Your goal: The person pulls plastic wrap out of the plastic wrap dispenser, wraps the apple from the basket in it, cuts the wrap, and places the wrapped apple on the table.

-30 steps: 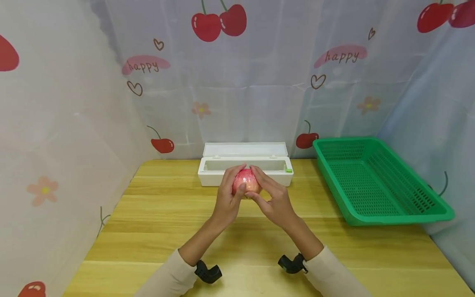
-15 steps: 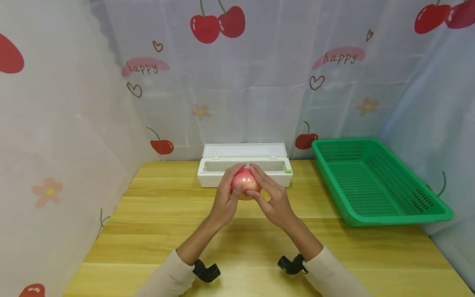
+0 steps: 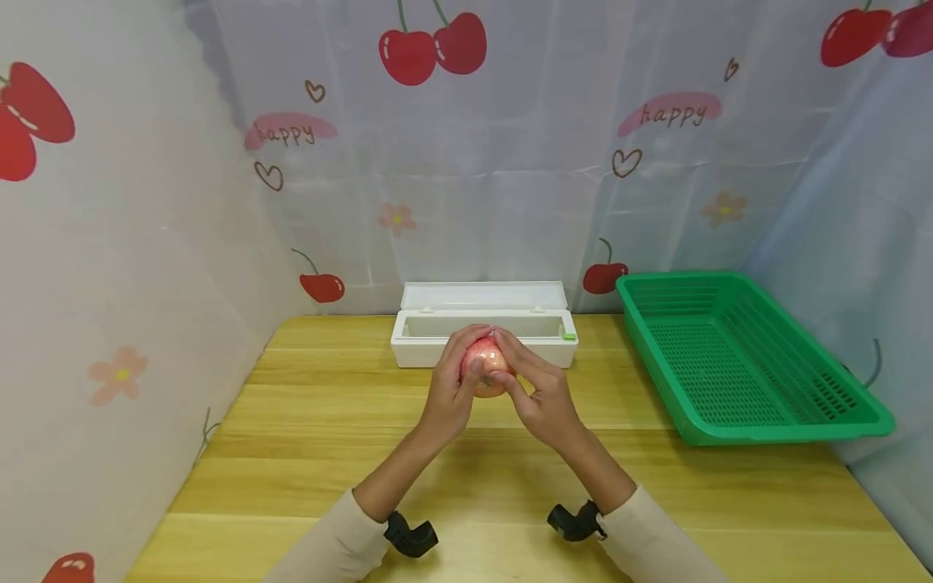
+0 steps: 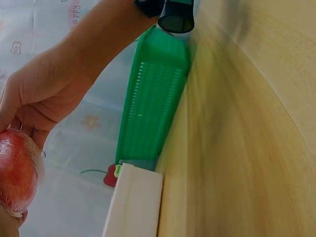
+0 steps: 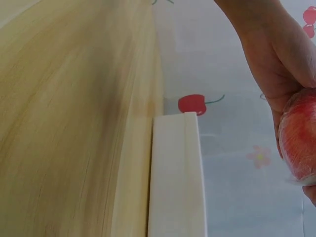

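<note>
A red apple (image 3: 484,361) with clear plastic wrap round it is held between both hands above the table. My left hand (image 3: 448,397) curls round its left side, thumb on the near face. From the other side my right hand (image 3: 545,398) grips it, and the fingertips of the two hands meet over its far top. Shiny wrap clings to the apple (image 4: 17,170) in the left wrist view. In the right wrist view a loose fold of film shows at the lower edge of the apple (image 5: 301,138).
Behind the hands stands a white plastic wrap box (image 3: 415,353), its lid raised and a green slider at its right end. To the right sits a green perforated basket (image 3: 787,433). Cherry-printed curtains (image 3: 510,227) enclose the wooden table (image 3: 328,421).
The apple has turned a little in the hands, its near end tipping up. The fingertips have closed together over the top, and the hands have shifted slightly.
</note>
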Demonstrator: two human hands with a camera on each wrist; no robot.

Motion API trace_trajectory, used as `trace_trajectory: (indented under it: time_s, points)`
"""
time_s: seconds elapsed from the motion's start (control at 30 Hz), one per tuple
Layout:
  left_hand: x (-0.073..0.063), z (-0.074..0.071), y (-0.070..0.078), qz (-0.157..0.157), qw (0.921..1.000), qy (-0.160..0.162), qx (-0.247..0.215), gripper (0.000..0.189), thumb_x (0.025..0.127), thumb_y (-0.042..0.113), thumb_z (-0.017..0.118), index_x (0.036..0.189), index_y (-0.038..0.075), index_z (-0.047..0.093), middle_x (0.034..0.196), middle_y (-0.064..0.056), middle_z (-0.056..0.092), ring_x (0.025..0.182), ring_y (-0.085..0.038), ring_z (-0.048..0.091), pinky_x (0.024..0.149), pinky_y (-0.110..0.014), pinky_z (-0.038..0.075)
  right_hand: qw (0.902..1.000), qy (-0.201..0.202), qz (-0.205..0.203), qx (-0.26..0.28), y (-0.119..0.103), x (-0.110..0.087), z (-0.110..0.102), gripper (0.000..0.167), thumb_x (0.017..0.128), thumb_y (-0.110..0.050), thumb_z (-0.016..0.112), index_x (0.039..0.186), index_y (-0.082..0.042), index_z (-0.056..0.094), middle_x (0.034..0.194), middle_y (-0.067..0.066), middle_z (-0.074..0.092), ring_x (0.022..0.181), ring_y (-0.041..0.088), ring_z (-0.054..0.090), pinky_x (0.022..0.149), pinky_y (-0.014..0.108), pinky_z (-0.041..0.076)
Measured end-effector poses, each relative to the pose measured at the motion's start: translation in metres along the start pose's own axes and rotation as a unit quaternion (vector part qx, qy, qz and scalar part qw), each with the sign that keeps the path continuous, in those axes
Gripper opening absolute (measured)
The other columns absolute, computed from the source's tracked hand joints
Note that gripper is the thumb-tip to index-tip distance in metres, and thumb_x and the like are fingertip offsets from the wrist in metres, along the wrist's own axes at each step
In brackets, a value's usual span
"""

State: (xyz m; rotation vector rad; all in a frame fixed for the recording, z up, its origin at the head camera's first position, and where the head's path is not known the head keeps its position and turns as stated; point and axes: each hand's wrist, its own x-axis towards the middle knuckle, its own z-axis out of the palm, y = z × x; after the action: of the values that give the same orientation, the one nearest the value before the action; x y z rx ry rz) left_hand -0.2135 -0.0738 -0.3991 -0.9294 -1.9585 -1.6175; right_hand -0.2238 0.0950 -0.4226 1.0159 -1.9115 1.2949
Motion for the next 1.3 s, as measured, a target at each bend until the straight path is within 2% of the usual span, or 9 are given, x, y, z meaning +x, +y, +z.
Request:
trace_trajectory:
  time_s: [0.03, 0.1, 0.23, 0.33, 0.43, 0.67, 0.87, 1.07, 1.3]
  points:
    - [0.000, 0.000, 0.005, -0.007, 1.0000, 0.002, 0.001, 0.035, 0.103, -0.006, 0.050, 0.137, -0.006, 0.052, 0.137, -0.024, 0.051, 0.122, -0.031, 0.056, 0.099, -0.035, 0.053, 1.0000, -0.001, 0.001, 0.000, 0.000, 0.000, 0.000, 0.062, 0.082, 0.014, 0.074, 0.141, 0.004, 0.056, 0.144, 0.021, 0.055, 0.133, 0.034, 0.053, 0.105, 0.033, 0.047]
    - [0.000, 0.000, 0.004, -0.025, 0.9996, 0.006, -0.010, 0.034, 0.104, -0.004, 0.048, 0.137, -0.007, 0.051, 0.135, -0.022, 0.053, 0.118, -0.028, 0.057, 0.095, -0.032, 0.055, 1.0000, -0.006, 0.003, 0.003, 0.001, 0.001, -0.001, 0.066, 0.080, 0.013, 0.076, 0.142, 0.005, 0.054, 0.145, 0.021, 0.054, 0.133, 0.034, 0.054, 0.105, 0.033, 0.047]
    - [-0.001, -0.002, -0.013, -0.086, 0.9945, 0.020, -0.057, 0.034, 0.109, 0.004, 0.039, 0.140, -0.003, 0.051, 0.134, -0.019, 0.057, 0.114, -0.020, 0.058, 0.089, -0.026, 0.055, 0.9992, -0.030, 0.019, 0.018, 0.002, 0.001, -0.002, 0.081, 0.075, 0.006, 0.085, 0.147, 0.003, 0.049, 0.149, 0.018, 0.052, 0.136, 0.033, 0.051, 0.107, 0.032, 0.046]
    - [-0.001, -0.005, -0.026, -0.124, 0.9879, 0.026, -0.090, 0.037, 0.112, 0.008, 0.033, 0.143, 0.001, 0.051, 0.137, -0.015, 0.057, 0.118, -0.019, 0.057, 0.093, -0.026, 0.054, 0.9985, -0.047, 0.025, 0.014, 0.001, 0.002, -0.003, 0.089, 0.071, -0.002, 0.091, 0.149, 0.001, 0.048, 0.151, 0.017, 0.050, 0.139, 0.031, 0.049, 0.108, 0.030, 0.045]
    - [0.000, -0.007, -0.029, -0.136, 0.9850, 0.021, -0.104, 0.038, 0.113, 0.013, 0.032, 0.145, 0.005, 0.051, 0.140, -0.013, 0.056, 0.125, -0.021, 0.056, 0.099, -0.029, 0.052, 0.9985, -0.052, 0.019, -0.006, -0.001, 0.002, -0.003, 0.090, 0.070, -0.005, 0.093, 0.149, 0.000, 0.049, 0.151, 0.016, 0.051, 0.139, 0.031, 0.049, 0.107, 0.031, 0.045]
    - [-0.001, -0.007, -0.026, -0.117, 0.9850, 0.013, -0.126, 0.040, 0.113, 0.027, 0.032, 0.150, 0.018, 0.042, 0.147, -0.011, 0.049, 0.135, -0.023, 0.049, 0.108, -0.036, 0.046, 0.9986, -0.020, 0.046, -0.020, -0.004, 0.005, -0.004, 0.090, 0.067, -0.003, 0.093, 0.147, -0.001, 0.051, 0.146, 0.015, 0.056, 0.133, 0.030, 0.055, 0.105, 0.030, 0.048]
    - [-0.006, -0.003, -0.030, -0.071, 0.9921, -0.019, -0.102, 0.043, 0.112, 0.021, 0.035, 0.155, 0.017, 0.033, 0.153, -0.007, 0.042, 0.137, -0.025, 0.043, 0.112, -0.038, 0.043, 0.9958, 0.037, 0.083, 0.014, -0.007, 0.007, -0.004, 0.084, 0.065, 0.011, 0.090, 0.141, 0.010, 0.053, 0.137, 0.023, 0.061, 0.117, 0.033, 0.065, 0.091, 0.028, 0.057]
    - [-0.010, 0.001, -0.029, -0.061, 0.9964, -0.030, -0.050, 0.046, 0.111, 0.015, 0.031, 0.157, 0.015, 0.026, 0.152, -0.008, 0.039, 0.136, -0.024, 0.042, 0.113, -0.039, 0.041, 0.9974, 0.023, 0.068, -0.004, -0.004, 0.003, -0.004, 0.087, 0.067, 0.005, 0.090, 0.145, 0.005, 0.051, 0.140, 0.019, 0.060, 0.120, 0.031, 0.064, 0.089, 0.024, 0.056]
    - [-0.009, 0.004, -0.029, -0.066, 0.9969, -0.010, -0.043, 0.045, 0.112, 0.018, 0.029, 0.156, 0.014, 0.028, 0.152, -0.009, 0.039, 0.135, -0.026, 0.043, 0.112, -0.043, 0.041, 0.9974, 0.005, 0.072, -0.010, -0.001, 0.003, -0.006, 0.087, 0.069, 0.002, 0.090, 0.146, 0.005, 0.049, 0.142, 0.019, 0.058, 0.123, 0.034, 0.062, 0.090, 0.031, 0.058]
